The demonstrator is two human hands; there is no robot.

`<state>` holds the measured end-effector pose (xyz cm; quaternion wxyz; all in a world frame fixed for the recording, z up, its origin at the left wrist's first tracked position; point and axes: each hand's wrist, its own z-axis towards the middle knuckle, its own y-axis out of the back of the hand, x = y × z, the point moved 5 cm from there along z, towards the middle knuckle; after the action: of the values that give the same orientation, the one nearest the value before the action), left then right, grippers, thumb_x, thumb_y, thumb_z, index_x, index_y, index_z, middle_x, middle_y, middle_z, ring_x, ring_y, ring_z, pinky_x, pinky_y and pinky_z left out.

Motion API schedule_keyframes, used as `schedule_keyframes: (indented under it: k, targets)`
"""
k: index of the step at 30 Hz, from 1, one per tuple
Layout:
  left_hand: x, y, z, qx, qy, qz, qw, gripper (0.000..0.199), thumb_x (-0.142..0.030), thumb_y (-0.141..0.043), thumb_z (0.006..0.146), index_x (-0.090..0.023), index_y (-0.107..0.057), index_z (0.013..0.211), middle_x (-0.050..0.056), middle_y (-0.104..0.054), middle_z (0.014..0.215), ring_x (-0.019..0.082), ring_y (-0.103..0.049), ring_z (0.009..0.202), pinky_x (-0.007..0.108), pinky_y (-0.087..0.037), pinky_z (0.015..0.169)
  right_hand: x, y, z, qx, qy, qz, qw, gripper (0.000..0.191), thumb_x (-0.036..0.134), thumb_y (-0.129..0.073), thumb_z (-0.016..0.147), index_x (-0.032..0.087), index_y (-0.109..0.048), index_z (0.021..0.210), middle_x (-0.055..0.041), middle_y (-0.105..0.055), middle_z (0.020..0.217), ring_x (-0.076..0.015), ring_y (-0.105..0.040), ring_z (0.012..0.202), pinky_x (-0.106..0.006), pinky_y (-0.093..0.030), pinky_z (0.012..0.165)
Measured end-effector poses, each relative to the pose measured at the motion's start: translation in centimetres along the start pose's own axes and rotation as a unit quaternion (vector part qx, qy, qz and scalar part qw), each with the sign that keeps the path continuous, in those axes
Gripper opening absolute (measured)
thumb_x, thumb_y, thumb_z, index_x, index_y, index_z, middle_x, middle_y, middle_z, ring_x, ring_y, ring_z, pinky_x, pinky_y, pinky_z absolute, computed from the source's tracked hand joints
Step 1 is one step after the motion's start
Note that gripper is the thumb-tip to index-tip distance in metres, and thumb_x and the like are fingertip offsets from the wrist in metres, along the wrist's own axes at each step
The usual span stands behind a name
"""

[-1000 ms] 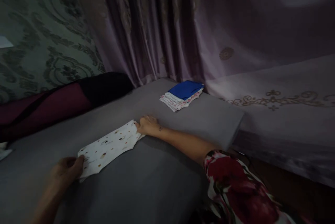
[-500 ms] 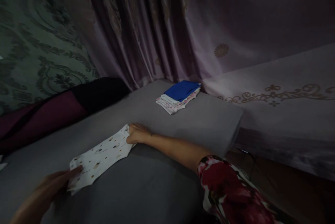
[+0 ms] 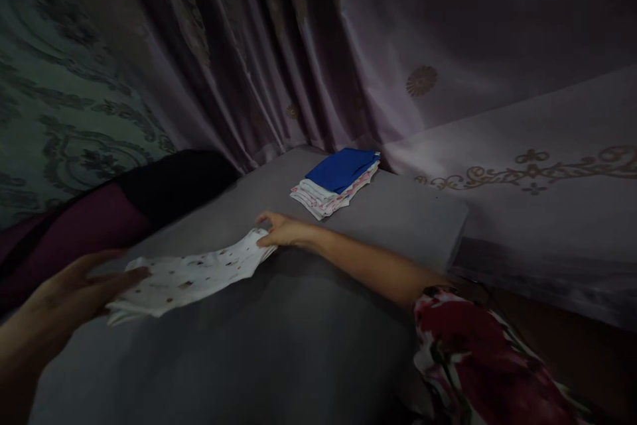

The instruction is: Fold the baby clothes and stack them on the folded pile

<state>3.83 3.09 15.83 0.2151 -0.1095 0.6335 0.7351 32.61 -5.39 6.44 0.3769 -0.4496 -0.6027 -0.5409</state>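
A folded white garment (image 3: 199, 277) with small brown and black spots hangs between my hands, sagging a little in its middle above the grey surface. At its far right end, my right hand (image 3: 281, 229) pinches the edge between thumb and fingers. My left hand (image 3: 82, 286) grips the near left end, its thumb side slightly blurred and some fingers hidden under the cloth. Beyond my right hand lies a stack of folded clothes (image 3: 318, 201), with a blue folded garment (image 3: 343, 170) on top.
The grey padded surface (image 3: 239, 359) ends in an edge at the right. A long black and maroon bundle (image 3: 134, 196) lies along its left side. Mauve curtains (image 3: 279, 47) hang behind, close to the stack.
Both hands have lifted the spotted garment off the grey surface, and it now sags between them. My right hand has moved slightly up and right; the left has risen. The view has shifted slightly.
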Motion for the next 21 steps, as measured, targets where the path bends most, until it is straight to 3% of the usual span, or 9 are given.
schedule_keyframes:
  k: [2,5,10,15,21]
  targets:
    - [-3.5,-1.0,-0.2,0.087,0.025,-0.092,0.992,0.065,-0.052,-0.067,0.060,-0.032,-0.061,0.122,-0.006,-0.073,0.073,0.021,-0.068,0.069,0.029,-0.053,0.055,0.3,3.9,-0.7,-0.019,0.013,0.017,1.000,0.046,0.015,-0.066,0.076,0.021,-0.056,0.120,0.0089,-0.051,0.064,-0.0064,-0.048,0.052,-0.015,-0.040,0.046]
    - [-8.9,-2.9,-0.3,0.144,0.058,-0.223,0.962,0.048,-0.036,-0.067,0.067,-0.024,-0.067,0.114,-0.004,-0.071,0.073,0.014,-0.061,0.065,0.024,-0.049,0.058,0.8,10.2,-1.7,-0.047,0.020,-0.011,0.999,0.020,0.013,-0.063,0.080,0.017,-0.068,0.098,0.0036,-0.060,0.069,-0.0061,-0.052,0.057,-0.014,-0.043,0.051]
    - [-17.4,-7.7,1.1,0.206,-0.019,-0.332,0.920,0.039,-0.030,-0.068,0.074,-0.013,-0.069,0.109,0.003,-0.070,0.079,0.011,-0.060,0.065,0.025,-0.053,0.063,1.8,19.5,-3.3,-0.145,-0.042,-0.113,0.982,0.022,0.010,-0.063,0.079,0.019,-0.072,0.098,-0.0014,-0.070,0.081,-0.0086,-0.059,0.064,-0.019,-0.049,0.060]
    - [-24.1,-12.6,2.0,0.231,-0.046,-0.445,0.864,0.028,-0.012,-0.060,0.074,-0.007,-0.068,0.100,0.007,-0.069,0.083,0.013,-0.065,0.071,0.027,-0.057,0.067,2.3,25.1,-3.9,-0.197,-0.132,-0.240,0.941,0.037,0.003,-0.056,0.080,0.017,-0.068,0.111,-0.0026,-0.070,0.083,-0.0106,-0.062,0.065,-0.021,-0.049,0.062]
    - [-29.7,-17.9,1.4,0.273,-0.068,-0.518,0.808,0.036,-0.002,-0.056,0.069,-0.006,-0.065,0.104,0.006,-0.068,0.081,0.013,-0.064,0.070,0.028,-0.057,0.070,2.1,29.7,-2.3,-0.233,-0.163,-0.445,0.849,0.038,0.002,-0.057,0.077,0.018,-0.071,0.108,-0.0062,-0.070,0.100,-0.0150,-0.064,0.089,-0.020,-0.046,0.072]
